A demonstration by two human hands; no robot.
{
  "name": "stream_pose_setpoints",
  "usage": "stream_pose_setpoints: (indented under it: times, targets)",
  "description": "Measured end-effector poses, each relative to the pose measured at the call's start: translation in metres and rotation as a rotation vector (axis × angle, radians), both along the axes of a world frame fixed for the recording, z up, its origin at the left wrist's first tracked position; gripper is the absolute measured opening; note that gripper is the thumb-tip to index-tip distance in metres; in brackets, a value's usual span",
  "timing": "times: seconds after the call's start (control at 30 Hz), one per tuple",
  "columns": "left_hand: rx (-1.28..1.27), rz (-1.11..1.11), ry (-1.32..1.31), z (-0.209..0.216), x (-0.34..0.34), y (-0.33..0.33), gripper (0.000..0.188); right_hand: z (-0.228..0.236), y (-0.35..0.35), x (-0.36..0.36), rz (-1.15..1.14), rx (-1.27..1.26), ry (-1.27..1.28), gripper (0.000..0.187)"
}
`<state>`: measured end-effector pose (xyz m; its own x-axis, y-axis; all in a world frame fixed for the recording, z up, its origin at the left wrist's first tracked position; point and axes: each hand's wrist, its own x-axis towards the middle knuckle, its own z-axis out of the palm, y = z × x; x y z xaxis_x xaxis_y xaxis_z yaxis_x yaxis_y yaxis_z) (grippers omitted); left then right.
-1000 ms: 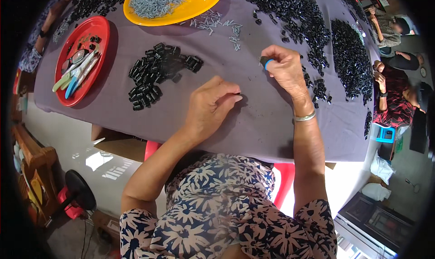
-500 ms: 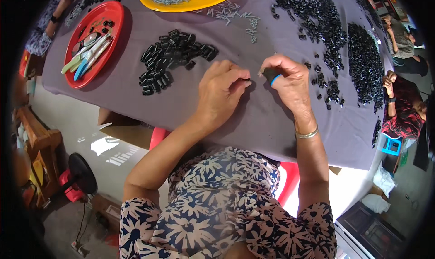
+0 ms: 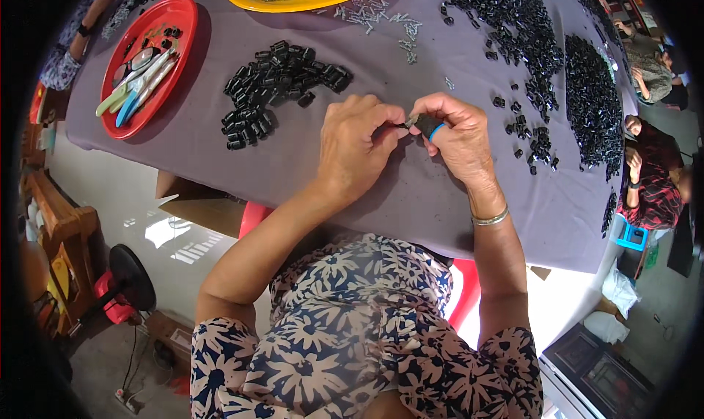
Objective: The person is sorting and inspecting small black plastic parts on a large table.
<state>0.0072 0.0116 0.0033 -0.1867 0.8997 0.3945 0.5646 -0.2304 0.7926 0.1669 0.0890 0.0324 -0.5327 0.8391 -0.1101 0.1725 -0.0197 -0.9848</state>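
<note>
Above the table my left hand (image 3: 357, 144) pinches a small black plastic piece (image 3: 379, 131) between thumb and fingertips; the fingers hide most of it. Close against it is my right hand (image 3: 462, 137), its thumb and forefinger closed together, the fingertips of both hands meeting. A dark finger cover (image 3: 427, 126) with a blue edge is on the right thumb. Whatever lies in the right fingertips is too small to make out. Ahead and to the left sits a pile of black cylindrical pieces (image 3: 275, 85).
A red tray (image 3: 189, 34) at left holds knife-like tools, glasses and bits. A yellow plate (image 3: 323, 2) at the far edge holds grey screws, with loose screws (image 3: 374, 14) beside it. Heaps of black pieces (image 3: 513, 38) spread along the right. Other people sit beyond the table's right side.
My right hand has moved left and in to meet the left hand's fingertips. My left hand stays nearly in place, still pinching the black piece. A few loose screws now show beyond the right hand.
</note>
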Motion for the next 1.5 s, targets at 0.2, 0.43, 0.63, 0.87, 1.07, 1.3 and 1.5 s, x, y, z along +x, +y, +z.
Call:
stream_pose_setpoints:
  times: [0.2, 0.43, 0.63, 0.87, 1.07, 1.3, 1.5]
  targets:
    - [-0.022, -0.022, -0.008, 0.002, 0.0, 0.0, 0.016, 0.0, 0.0, 0.002, 0.026, 0.012, -0.027, 0.019]
    - [-0.012, -0.018, -0.034, 0.002, -0.001, 0.001, 0.016, -0.004, 0.0, 0.003, 0.018, 0.159, 0.017, 0.026]
    - [-0.033, -0.036, -0.03, 0.001, -0.001, 0.001, 0.014, -0.004, 0.001, 0.004, 0.041, 0.192, -0.017, 0.018]
    - [-0.013, -0.052, -0.043, 0.0, -0.001, 0.001, 0.012, -0.003, 0.001, 0.004, 0.048, 0.17, 0.005, 0.017]
    - [0.011, -0.056, -0.047, -0.004, -0.002, 0.002, 0.014, -0.003, 0.002, 0.006, 0.09, 0.192, -0.038, 0.017]
    - [0.005, -0.05, -0.039, -0.003, -0.001, 0.001, 0.015, -0.005, -0.002, 0.004, 0.09, 0.196, -0.018, 0.017]
    - [-0.008, -0.056, -0.037, -0.003, -0.001, 0.002, 0.014, -0.011, 0.0, 0.006, 0.119, 0.315, -0.033, 0.019]
